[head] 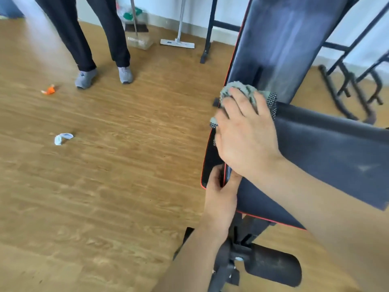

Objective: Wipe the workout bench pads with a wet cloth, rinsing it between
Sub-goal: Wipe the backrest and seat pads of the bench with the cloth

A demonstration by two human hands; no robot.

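Observation:
A black workout bench with red piping fills the right side: an inclined back pad and a seat pad below it. A grey cloth lies at the joint between the two pads, near their left edge. My right hand lies flat on the cloth with fingers spread and presses it against the pad. My left hand grips the seat pad's left edge, thumb on top and fingers curled round the red-trimmed rim.
A person in dark trousers and grey shoes stands on the wooden floor at upper left. An orange scrap and a white scrap lie on the floor. A flat mop, a dustpan and black metal frames stand by the wall.

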